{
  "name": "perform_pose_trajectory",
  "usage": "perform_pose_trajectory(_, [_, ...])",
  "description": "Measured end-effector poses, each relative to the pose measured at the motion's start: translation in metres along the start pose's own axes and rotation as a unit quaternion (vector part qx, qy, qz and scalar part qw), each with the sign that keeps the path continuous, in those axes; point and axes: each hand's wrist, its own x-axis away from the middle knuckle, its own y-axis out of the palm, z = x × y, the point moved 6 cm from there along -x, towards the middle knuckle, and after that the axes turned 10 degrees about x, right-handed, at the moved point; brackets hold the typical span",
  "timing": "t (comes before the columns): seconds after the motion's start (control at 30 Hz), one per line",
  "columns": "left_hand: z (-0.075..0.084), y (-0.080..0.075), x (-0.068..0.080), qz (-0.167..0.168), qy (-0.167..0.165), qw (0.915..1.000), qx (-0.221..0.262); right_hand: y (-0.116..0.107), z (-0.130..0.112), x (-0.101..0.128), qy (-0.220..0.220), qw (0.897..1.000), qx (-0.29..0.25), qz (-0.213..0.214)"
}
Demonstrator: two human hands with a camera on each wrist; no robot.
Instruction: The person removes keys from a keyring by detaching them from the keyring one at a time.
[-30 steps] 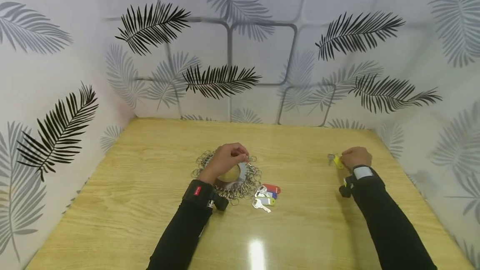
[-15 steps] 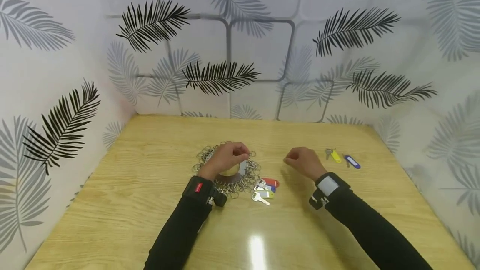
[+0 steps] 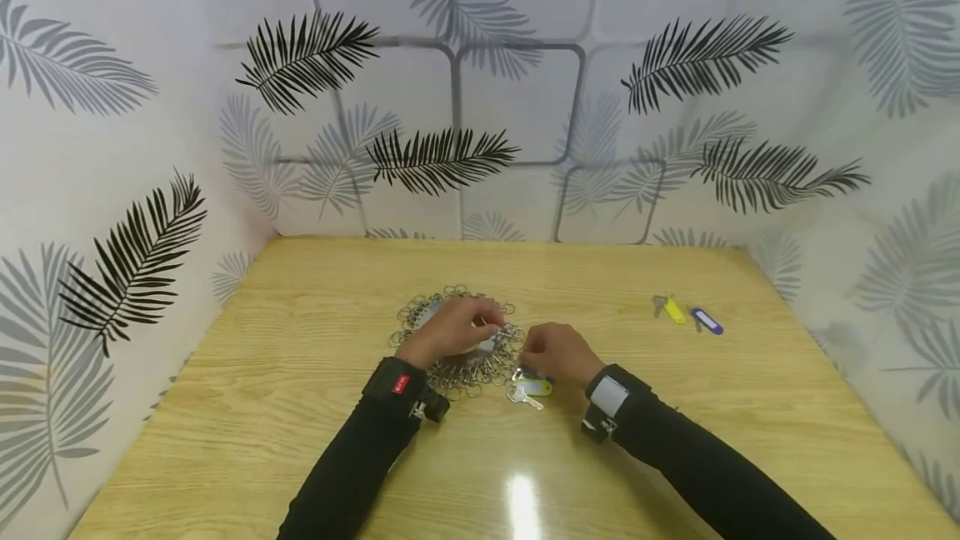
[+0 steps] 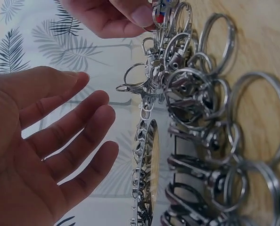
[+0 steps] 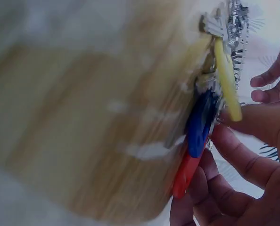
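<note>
A heap of metal key rings (image 3: 468, 377) lies round a shiny round dish (image 4: 151, 165) at the middle of the wooden table (image 3: 285, 423). My left hand (image 3: 450, 327) hovers over the heap, and in the left wrist view its palm and fingers (image 4: 60, 141) are spread and hold nothing. My right hand (image 3: 555, 352) sits just right of the heap on a bunch of tagged keys (image 3: 534, 388). In the blurred right wrist view its fingers (image 5: 246, 127) curl against the yellow tag (image 5: 227, 80), the blue tag (image 5: 199, 125) and the red tag (image 5: 184, 173).
A key with a yellow tag (image 3: 672, 309) and another with a blue tag (image 3: 706, 321) lie apart at the right back of the table. Leaf-patterned walls (image 3: 517, 107) close in the table on three sides. A bright glare spot (image 3: 522, 507) shows near the front edge.
My right hand left the yellow-tagged and blue-tagged keys at the right and moved left across the table to the tagged keys beside the ring heap. My left hand stayed over the rings.
</note>
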Motion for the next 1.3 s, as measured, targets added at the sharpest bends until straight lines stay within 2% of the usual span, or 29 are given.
perform_pose_trajectory(0.13, [0.003,-0.001,0.0,0.001,0.009,1.0,-0.003,-0.002,0.002,-0.004,0.007,1.0,-0.021,0.015])
perform_pose_trajectory(0.3, [0.004,0.002,-0.003,0.006,0.015,0.9998,-0.009,-0.008,0.007,-0.011,0.029,0.993,-0.113,0.005])
perform_pose_trajectory(0.37, [0.003,0.004,-0.005,0.009,0.007,0.9999,-0.011,-0.008,0.008,-0.014,0.03,0.987,-0.159,-0.005])
perform_pose_trajectory(0.5, [-0.002,0.011,-0.008,0.004,-0.019,0.9997,-0.015,-0.007,0.005,-0.018,0.002,0.978,-0.205,-0.019])
perform_pose_trajectory(0.63, [-0.004,0.017,-0.012,0.002,-0.021,0.9991,-0.035,-0.007,-0.001,-0.021,-0.034,0.976,-0.215,-0.026])
perform_pose_trajectory(0.8, [-0.002,0.021,-0.015,0.017,-0.005,0.9953,-0.095,-0.007,-0.005,-0.024,-0.063,0.97,-0.235,-0.029])
perform_pose_trajectory(0.97, [0.004,0.022,-0.012,0.032,0.012,0.9902,-0.136,-0.008,-0.005,-0.024,-0.045,0.972,-0.23,-0.018])
perform_pose_trajectory(1.1, [0.008,0.021,-0.012,0.039,0.017,0.9886,-0.145,-0.01,-0.004,-0.023,-0.035,0.972,-0.233,-0.011])
perform_pose_trajectory(1.3, [0.008,0.019,-0.013,0.027,0.005,0.9902,-0.137,-0.01,-0.003,-0.023,-0.056,0.967,-0.248,-0.022])
